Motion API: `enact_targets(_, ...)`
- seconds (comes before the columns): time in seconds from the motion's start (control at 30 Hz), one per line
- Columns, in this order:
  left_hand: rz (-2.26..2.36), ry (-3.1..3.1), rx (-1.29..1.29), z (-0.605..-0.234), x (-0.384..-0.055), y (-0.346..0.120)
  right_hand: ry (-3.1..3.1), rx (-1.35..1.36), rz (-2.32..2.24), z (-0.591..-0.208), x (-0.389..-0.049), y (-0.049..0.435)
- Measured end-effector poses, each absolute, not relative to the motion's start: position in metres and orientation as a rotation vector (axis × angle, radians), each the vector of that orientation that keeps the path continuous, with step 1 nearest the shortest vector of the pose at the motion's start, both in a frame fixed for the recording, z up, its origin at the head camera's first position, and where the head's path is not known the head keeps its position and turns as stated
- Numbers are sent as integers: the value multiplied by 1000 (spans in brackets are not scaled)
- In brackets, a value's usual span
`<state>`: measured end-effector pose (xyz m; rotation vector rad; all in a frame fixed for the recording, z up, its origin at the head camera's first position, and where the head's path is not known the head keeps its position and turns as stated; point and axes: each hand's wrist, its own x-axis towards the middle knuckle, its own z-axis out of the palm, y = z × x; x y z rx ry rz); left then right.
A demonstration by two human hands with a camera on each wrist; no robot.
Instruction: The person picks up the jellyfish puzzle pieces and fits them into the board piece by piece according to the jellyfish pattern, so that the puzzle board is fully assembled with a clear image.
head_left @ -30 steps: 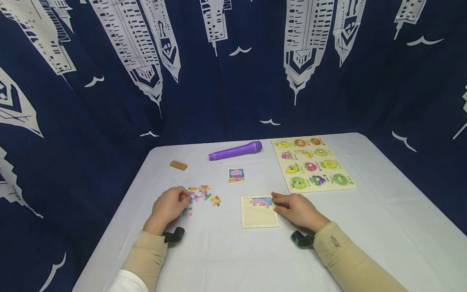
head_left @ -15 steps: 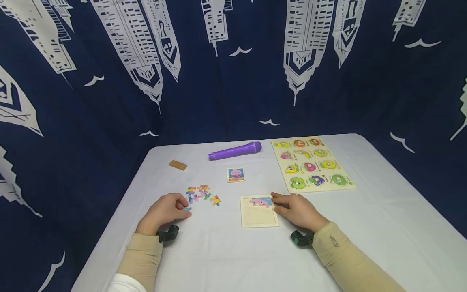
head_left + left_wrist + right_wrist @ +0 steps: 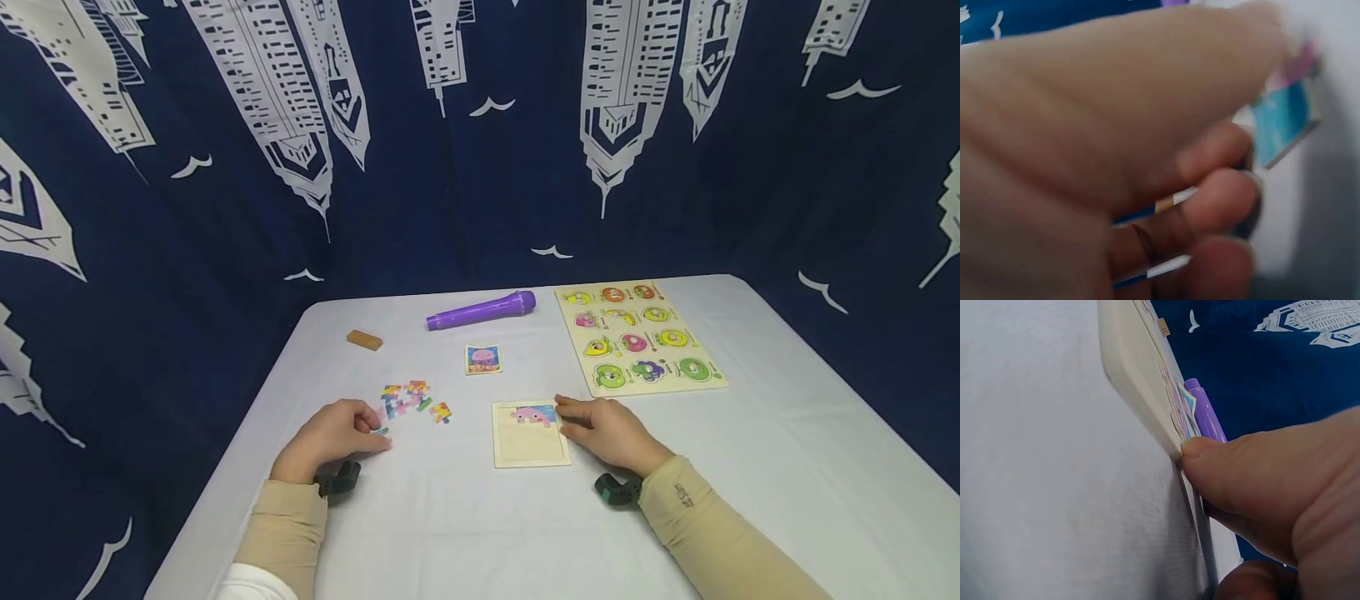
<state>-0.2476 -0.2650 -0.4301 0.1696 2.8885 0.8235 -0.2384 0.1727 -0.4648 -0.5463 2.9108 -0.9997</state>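
Observation:
My left hand [image 3: 326, 437] pinches a small blue and pink jigsaw piece [image 3: 1285, 119], which stands tilted at the thumb tip in the left wrist view; the thumb hides part of it. Just beyond those fingers lies a loose cluster of colourful jigsaw pieces [image 3: 405, 402]. My right hand [image 3: 611, 432] holds the right edge of a square wooden puzzle tray [image 3: 528, 454], thumb at its side and index finger by the far corner. A few joined pink and blue pieces [image 3: 534, 415] fill the upper right part of the tray. In the right wrist view the thumb overlaps the tray's rim.
Behind the tray lies a small pink octopus picture card [image 3: 483, 359]. A purple toy microphone [image 3: 482, 311] and a brown block [image 3: 364, 340] lie farther back. A fruit puzzle board [image 3: 639, 340] lies at the back right of the white-covered table [image 3: 450, 533].
My left hand has drawn back left and toward me from the pieces, and its thumb and fingers have come onto the nearer blue piece. My right hand stays at the tray.

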Motion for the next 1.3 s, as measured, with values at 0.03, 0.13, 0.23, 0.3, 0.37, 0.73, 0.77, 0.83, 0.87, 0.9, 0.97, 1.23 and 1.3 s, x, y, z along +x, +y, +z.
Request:
enact_targets(0.03,832,2882,170,-430,-247,-266,2911,-546,-998,-465,-239,173)
enact_targets(0.13,851,2866,185,-430,-246,-268,2911,-542,-997,-465,-239,172)
enact_targets(0.23,901,2853,214,-430,-248,-270,2909,-545,-996,-465,-240,172)
enact_targets(0.3,942,2852,233,-431,-250,-271,2908,-548,-993,-465,-241,171)
enact_targets(0.37,995,2847,272,-432,-252,-271,2907,-551,-987,-464,-241,171)
enact_targets(0.73,1474,2708,346,-440,-261,-239,2910,-552,-986,-461,-240,173)
enact_targets(0.77,1513,2693,353,-442,-260,-232,2908,-548,-987,-462,-240,173)
enact_targets(0.83,1569,2652,383,-447,-258,-217,2900,-535,-993,-464,-240,173)
enact_targets(0.87,1582,2633,409,-450,-257,-210,2897,-530,-995,-464,-239,173)
enact_targets(0.9,1585,2617,426,-453,-257,-203,2895,-528,-996,-465,-239,173)
enact_targets(0.97,1588,2593,447,-457,-255,-190,2892,-532,-1001,-466,-238,173)
enact_targets(1.23,1713,2525,388,-461,-255,-165,2907,-565,-1010,-467,-239,172)
enact_targets(1.3,1704,2557,370,-461,-257,-161,2910,-568,-1009,-467,-240,172)
